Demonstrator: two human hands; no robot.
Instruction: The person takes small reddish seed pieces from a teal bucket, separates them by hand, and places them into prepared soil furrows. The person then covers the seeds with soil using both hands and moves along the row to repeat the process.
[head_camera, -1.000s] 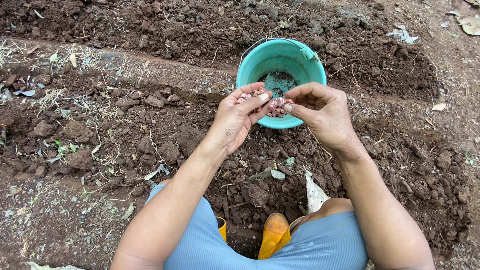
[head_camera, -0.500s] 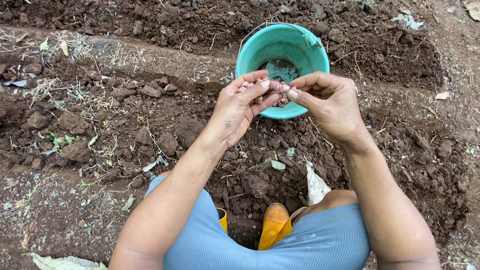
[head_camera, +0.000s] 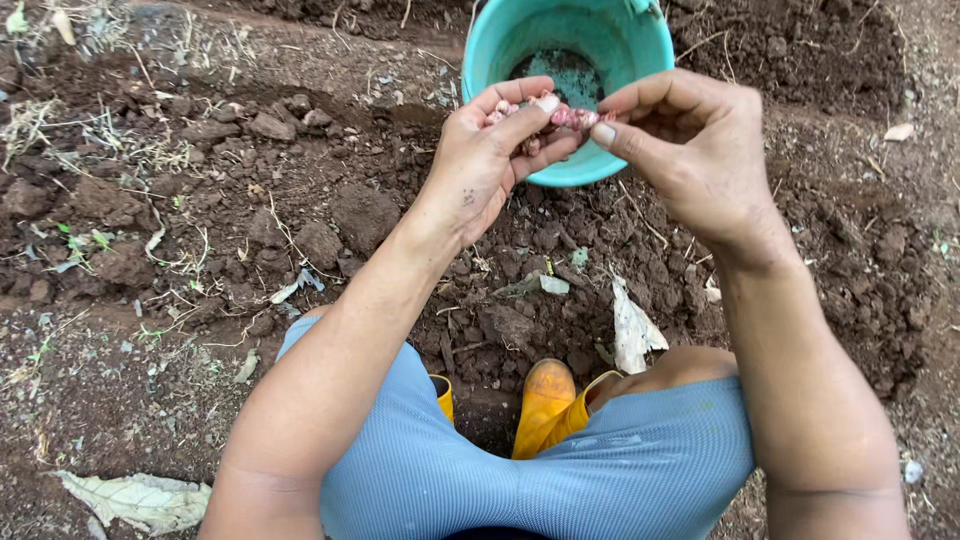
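Small pinkish-red bulbs, shallot-like, sit clustered in the cupped left hand, held over the near rim of the round teal plastic bucket at the far side of the scene. Left hand is curled around the cluster. Right hand pinches one bulb at the cluster's right edge between thumb and forefinger.

Risks, as I judge them:
- Loose cupped hold, so a bulb could slip out when one is pulled free and land in the dark clumpy soil, where it is hard to spot among the clods.
- Bucket stands on uneven dirt, so a knock from a wrist could tip it.

Orientation: pinched bulb's long axis looks roughly left-right, but which end is the tip I cannot tell. Yellow rubber boots are near, below the hands.
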